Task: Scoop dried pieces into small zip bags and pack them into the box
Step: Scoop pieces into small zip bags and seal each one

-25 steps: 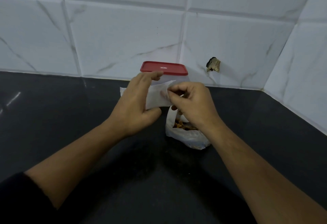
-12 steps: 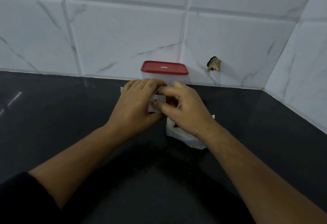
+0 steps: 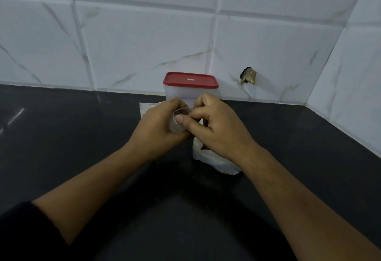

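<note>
Both hands meet over the black counter [image 3: 82, 137], approx centre of view, just in front of the box [image 3: 190, 91] w/ red lid [image 3: 190, 79], which stands shut against the tiled wall [image 3: 144, 44].

Left hand [image 3: 158, 128]: fingers curled, pinching a small zip bag [image 3: 176, 123]. Bag sits betw. its thumb and fingertips, mouth up and pulled into a small open loop at the top edge.

Right hand [image 3: 218, 128]: also curled; thumb [image 3: 182, 121] presses on the bag's near side, index up at the rim opposite. So the bag is held by both hands, touching fingers on both sides, lifted off the counter.

Behind left hand, more white bags [image 3: 147, 109] lie flat on the counter, partly hidden. Under the right wrist a bigger plastic bag [image 3: 216, 160] sits on the counter; contents not visible from here.

Dark sleeve [image 3: 26, 234] at lower left. Hole in the wall tile [image 3: 248, 75] to the right of the box.
</note>
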`<action>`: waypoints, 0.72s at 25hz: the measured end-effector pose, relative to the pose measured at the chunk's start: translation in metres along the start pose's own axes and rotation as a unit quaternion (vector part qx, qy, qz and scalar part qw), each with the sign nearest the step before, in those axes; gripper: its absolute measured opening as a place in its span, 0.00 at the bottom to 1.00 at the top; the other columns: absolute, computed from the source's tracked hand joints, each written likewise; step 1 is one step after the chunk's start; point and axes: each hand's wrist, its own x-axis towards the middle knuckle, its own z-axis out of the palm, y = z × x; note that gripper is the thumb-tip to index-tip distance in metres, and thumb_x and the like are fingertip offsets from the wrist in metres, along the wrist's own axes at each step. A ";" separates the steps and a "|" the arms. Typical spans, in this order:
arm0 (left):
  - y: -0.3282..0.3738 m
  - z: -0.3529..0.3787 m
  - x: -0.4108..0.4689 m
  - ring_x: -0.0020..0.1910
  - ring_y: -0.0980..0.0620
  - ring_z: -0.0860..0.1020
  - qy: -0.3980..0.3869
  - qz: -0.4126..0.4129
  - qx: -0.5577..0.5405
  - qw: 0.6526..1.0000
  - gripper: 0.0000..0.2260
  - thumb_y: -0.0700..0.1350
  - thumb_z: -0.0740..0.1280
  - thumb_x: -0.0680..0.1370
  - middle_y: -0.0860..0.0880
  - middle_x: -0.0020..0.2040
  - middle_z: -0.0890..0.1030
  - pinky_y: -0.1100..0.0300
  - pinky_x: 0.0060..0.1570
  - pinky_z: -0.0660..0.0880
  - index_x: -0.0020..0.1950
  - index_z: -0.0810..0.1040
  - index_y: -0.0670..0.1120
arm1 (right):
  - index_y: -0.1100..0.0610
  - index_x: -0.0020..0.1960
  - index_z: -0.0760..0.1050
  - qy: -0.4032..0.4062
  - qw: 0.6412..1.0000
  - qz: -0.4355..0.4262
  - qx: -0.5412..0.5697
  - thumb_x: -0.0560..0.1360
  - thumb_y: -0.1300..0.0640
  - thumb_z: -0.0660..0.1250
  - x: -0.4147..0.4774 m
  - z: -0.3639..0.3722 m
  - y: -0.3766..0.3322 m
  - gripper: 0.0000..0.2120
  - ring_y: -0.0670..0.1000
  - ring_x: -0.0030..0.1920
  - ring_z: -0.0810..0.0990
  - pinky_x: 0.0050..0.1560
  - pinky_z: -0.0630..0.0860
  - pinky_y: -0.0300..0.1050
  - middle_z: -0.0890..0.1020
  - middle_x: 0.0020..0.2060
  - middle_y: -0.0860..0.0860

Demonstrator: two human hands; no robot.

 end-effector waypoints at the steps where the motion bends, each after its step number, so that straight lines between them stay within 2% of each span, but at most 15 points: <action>1: 0.000 0.001 0.000 0.47 0.57 0.81 -0.003 -0.006 -0.015 1.000 0.18 0.59 0.71 0.73 0.56 0.47 0.82 0.50 0.47 0.80 0.54 0.78 0.49 | 0.54 0.43 0.85 -0.003 1.000 0.007 0.023 0.81 0.41 0.66 0.001 -0.002 -0.001 0.19 0.46 0.41 0.76 0.39 0.75 0.43 0.74 0.43 0.48; 4: 0.003 0.004 -0.001 0.51 0.59 0.81 0.009 -0.044 -0.053 0.998 0.17 0.56 0.77 0.73 0.56 0.50 0.82 0.59 0.50 0.79 0.56 0.78 0.50 | 0.55 0.44 0.85 0.047 0.986 0.052 0.151 0.82 0.46 0.69 0.005 -0.021 -0.002 0.15 0.43 0.40 0.77 0.40 0.75 0.37 0.78 0.44 0.49; 7: 0.005 0.010 -0.004 0.52 0.59 0.81 0.007 -0.092 -0.112 0.989 0.16 0.55 0.78 0.72 0.56 0.49 0.83 0.61 0.53 0.76 0.54 0.79 0.51 | 0.54 0.50 0.85 0.090 0.981 0.067 0.160 0.81 0.50 0.70 0.002 -0.043 0.014 0.09 0.46 0.41 0.81 0.45 0.81 0.47 0.84 0.43 0.49; 9: 0.007 0.015 -0.008 0.53 0.59 0.81 -0.006 -0.113 -0.140 0.984 0.17 0.58 0.77 0.71 0.57 0.50 0.83 0.58 0.55 0.78 0.54 0.79 0.53 | 0.52 0.53 0.85 0.058 0.990 0.087 0.096 0.80 0.50 0.72 -0.008 -0.055 0.038 0.07 0.45 0.43 0.82 0.48 0.82 0.49 0.84 0.44 0.46; 12: 0.011 0.023 -0.013 0.55 0.61 0.80 -0.034 -0.120 -0.129 0.984 0.21 0.63 0.75 0.69 0.58 0.53 0.82 0.54 0.57 0.80 0.56 0.79 0.56 | 0.48 0.57 0.84 -0.022 0.991 0.120 -0.050 0.79 0.44 0.71 -0.030 -0.068 0.077 0.11 0.43 0.46 0.81 0.49 0.82 0.49 0.82 0.47 0.43; 15: 0.012 0.027 -0.016 0.57 0.61 0.79 -0.031 -0.122 -0.108 0.986 0.22 0.65 0.74 0.69 0.58 0.54 0.82 0.55 0.57 0.79 0.57 0.78 0.56 | 0.45 0.58 0.82 -0.095 0.978 0.182 -0.042 0.78 0.40 0.70 -0.044 -0.072 0.094 0.12 0.43 0.42 0.80 0.46 0.79 0.47 0.81 0.44 0.45; 18: 0.008 0.028 -0.017 0.55 0.62 0.78 -0.027 -0.127 -0.066 0.989 0.24 0.68 0.72 0.70 0.59 0.55 0.80 0.57 0.53 0.79 0.59 0.76 0.57 | 0.44 0.57 0.81 -0.136 0.972 0.192 -0.028 0.78 0.44 0.72 -0.046 -0.069 0.096 0.09 0.45 0.38 0.80 0.42 0.78 0.45 0.82 0.39 0.48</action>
